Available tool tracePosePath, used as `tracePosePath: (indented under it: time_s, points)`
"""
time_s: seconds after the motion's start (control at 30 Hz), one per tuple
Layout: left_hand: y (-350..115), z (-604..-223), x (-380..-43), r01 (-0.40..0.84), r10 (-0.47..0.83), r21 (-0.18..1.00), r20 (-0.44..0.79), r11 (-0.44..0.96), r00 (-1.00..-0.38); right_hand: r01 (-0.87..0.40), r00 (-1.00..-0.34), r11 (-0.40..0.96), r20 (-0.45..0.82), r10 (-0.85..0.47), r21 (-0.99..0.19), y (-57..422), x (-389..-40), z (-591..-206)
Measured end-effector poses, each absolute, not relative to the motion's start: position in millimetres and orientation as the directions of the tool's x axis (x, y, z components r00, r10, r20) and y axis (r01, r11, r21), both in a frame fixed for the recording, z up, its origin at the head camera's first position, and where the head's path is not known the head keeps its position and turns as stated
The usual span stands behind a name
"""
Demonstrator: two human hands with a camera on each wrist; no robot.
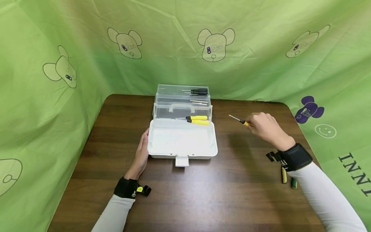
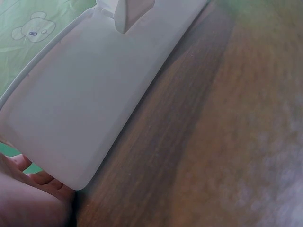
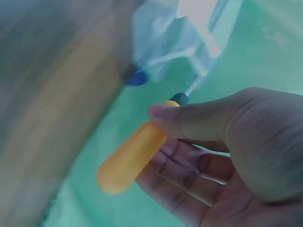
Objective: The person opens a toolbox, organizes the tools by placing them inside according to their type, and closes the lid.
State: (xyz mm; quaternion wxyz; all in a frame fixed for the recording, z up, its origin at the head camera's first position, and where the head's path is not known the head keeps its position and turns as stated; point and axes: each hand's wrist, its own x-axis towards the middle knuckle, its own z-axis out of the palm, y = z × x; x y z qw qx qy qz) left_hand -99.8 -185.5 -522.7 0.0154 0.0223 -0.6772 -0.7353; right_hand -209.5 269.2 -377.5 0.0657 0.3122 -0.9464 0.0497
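Note:
A white toolbox [image 1: 182, 138] stands open on the table, its clear stepped trays [image 1: 165, 112] raised at the back. Two yellow-handled screwdrivers [image 1: 198, 120] lie in the lowest tray. My left hand [image 1: 141, 151] rests along the box's left side, fingers against the wall; the left wrist view shows the fingers [image 2: 45, 182] at the box's corner. Right of the box, above the table, my right hand [image 1: 265, 127] grips a yellow-handled screwdriver [image 3: 135, 153], thumb on the handle near its dark collar. Its thin shaft points left, toward the box.
Black-handled screwdrivers [image 1: 199, 91] lie in the top tray, thin metal rods [image 1: 199, 102] in the middle one. A yellow handle [image 1: 283, 175] and a green handle [image 1: 294, 183] lie by the right forearm, partly hidden. A green cloth [image 1: 174, 67] hangs around the brown table [image 1: 203, 193].

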Motion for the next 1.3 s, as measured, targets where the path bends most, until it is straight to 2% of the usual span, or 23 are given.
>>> tracePosePath:
  time_s: [0.2, 0.43, 1.03, 1.3]
  points:
    - [-185, -522, -100, -0.015, -0.05, 0.996, -0.02, -0.091, -0.999, -0.642, -0.757, 0.765, 0.192, -0.624, -0.045, 241, -199, -358]
    - [-186, -522, -101, -0.015, -0.041, 0.996, -0.019, -0.091, -0.999, -0.64, -0.766, 0.763, 0.16, -0.623, -0.094, 211, -196, -346]
    - [-187, -522, -100, -0.022, -0.047, 0.996, -0.026, -0.089, -0.999, -0.754, -0.651, 0.587, 0.219, -0.726, -0.295, 138, -217, -358]
    - [-187, -521, -100, -0.026, -0.042, 0.995, -0.03, -0.095, -0.999, -0.749, -0.642, 0.563, 0.173, -0.747, -0.349, 114, -227, -373]
